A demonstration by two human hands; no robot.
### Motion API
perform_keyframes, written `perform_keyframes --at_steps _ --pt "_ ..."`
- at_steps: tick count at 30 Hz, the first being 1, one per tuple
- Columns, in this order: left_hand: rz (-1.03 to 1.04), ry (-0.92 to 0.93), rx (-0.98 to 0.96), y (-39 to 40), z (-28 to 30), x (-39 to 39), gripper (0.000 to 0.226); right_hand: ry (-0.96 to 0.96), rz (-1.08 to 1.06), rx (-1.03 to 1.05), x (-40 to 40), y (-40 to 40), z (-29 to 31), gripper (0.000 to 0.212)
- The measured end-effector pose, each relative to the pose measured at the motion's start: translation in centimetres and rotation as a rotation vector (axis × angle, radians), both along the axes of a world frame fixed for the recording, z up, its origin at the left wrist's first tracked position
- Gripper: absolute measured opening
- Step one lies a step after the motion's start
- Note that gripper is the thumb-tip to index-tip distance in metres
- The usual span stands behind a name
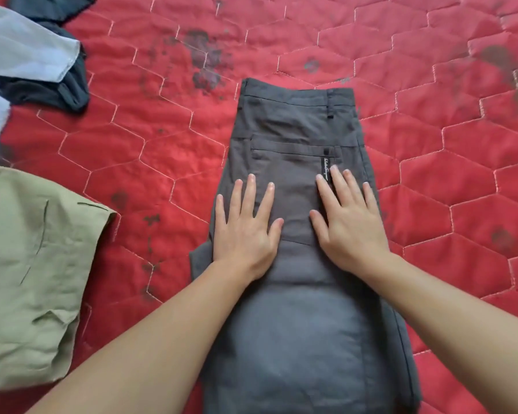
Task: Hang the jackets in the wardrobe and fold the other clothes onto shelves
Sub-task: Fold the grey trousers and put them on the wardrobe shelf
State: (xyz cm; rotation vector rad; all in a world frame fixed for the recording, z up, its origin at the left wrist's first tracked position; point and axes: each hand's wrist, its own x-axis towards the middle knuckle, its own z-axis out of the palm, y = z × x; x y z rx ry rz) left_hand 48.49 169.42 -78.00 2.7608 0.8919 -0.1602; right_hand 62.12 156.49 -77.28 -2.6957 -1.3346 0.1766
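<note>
1. Grey trousers point(299, 222), folded lengthwise, are laid flat on the red quilted bed point(431, 162), waistband away from the person.
2. The left hand point(245, 228) and right hand point(349, 222) are pressed flat on them, fingers point(338, 183) spread and released, probably to smooth creases before folding.
3. A green garment point(33, 270) is left aside.

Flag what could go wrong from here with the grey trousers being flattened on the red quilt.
1. The red quilt carries dark stains close to the grey trousers; if these are wet or loose, they might mark the fabric.
2. Both the left hand and right hand press mid-garment, so the lower legs could stay misaligned when folded.
3. The green garment lies close by and could get disturbed.
</note>
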Motion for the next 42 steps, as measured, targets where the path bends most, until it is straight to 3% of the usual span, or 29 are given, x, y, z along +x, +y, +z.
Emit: perform_keyframes --at_steps 5,9,13,17,22,25,30,33,34,38,42 --pt "-0.202 -0.049 -0.003 -5.4 -0.3 -7.7 0.059 -0.013 0.16 -0.091 -5.4 -6.6 -0.5 0.064" --pt "-0.153 -0.058 -0.014 -7.3 0.4 -12.1 0.06 -0.016 0.078 -0.094 -7.8 -9.6 0.4 0.065" --pt "-0.195 -0.034 -0.043 -11.1 1.0 -14.2 0.059 0.035 0.202 -0.09 -13.9 -12.0 0.5 0.064" --pt "-0.235 0.051 0.002 -11.6 -0.2 -18.1 0.067 0.022 0.2 -0.175 -15.3 -15.5 0.1 0.072" --pt "-0.343 0.118 -0.029 -11.8 1.0 -21.1 0.095 0.022 0.306 -0.226 -16.0 -19.0 1.1 0.087" --pt "-0.364 0.022 0.033 -11.5 2.1 -20.9 0.068 0.032 0.363 -0.125 -15.6 -19.6 1.5 0.062" --pt "-0.361 -0.071 0.073 -10.8 3.3 -19.6 0.034 0.046 0.273 0.045 -15.7 -18.8 2.0 0.061" --pt "-0.202 -0.142 -0.066 -10.1 4.5 -20.3 0.02 0.112 0.116 0.165 -16.1 -19.1 3.2 0.037" --pt "-0.173 -0.087 -0.132 -10.0 5.1 -20.6 0.019 0.137 0.087 0.15 -16.2 -19.4 3.8 0.029" --pt "-0.123 0.074 -0.353 -10.1 6.5 -22.0 0.025 0.372 0.035 -0.076 -16.3 -20.6 6.0 0.004" --pt "-0.076 0.164 -0.639 -10.1 7.2 -23.3 0.041 0.657 0.063 -0.184 -15.6 -20.9 7.3 0.036"
